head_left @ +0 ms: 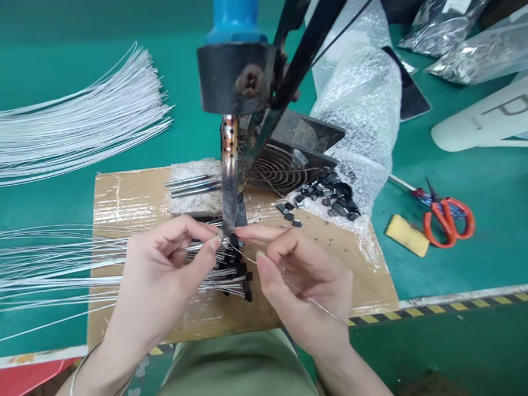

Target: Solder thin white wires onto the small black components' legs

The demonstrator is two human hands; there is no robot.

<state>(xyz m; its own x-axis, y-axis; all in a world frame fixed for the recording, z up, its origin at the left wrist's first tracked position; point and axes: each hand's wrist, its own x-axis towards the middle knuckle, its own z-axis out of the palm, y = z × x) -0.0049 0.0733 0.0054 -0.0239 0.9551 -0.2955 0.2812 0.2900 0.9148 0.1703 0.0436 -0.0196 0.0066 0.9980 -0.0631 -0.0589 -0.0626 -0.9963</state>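
A blue-handled soldering iron (230, 170) hangs tip-down from a black stand, its wide tip just above my fingertips. My left hand (175, 264) pinches a small greyish piece by the tip; what it is, I cannot make out. Thin solder wire (313, 300) runs from near the tip across my right hand (305, 277), whose thumb and fingers close around it. Beneath both hands lie white wires (105, 250) with black connectors (247, 285) on their ends. They rest on a sheet of cardboard (112, 192) and are partly hidden by my left hand.
A big bundle of white wires (79, 123) lies at left. Behind the iron are a black fan (284, 168), loose black connectors (333, 195) and bubble wrap (359, 90). Orange-handled scissors (446, 220), a yellow sponge (407, 235) and a white cup (478, 118) are at right.
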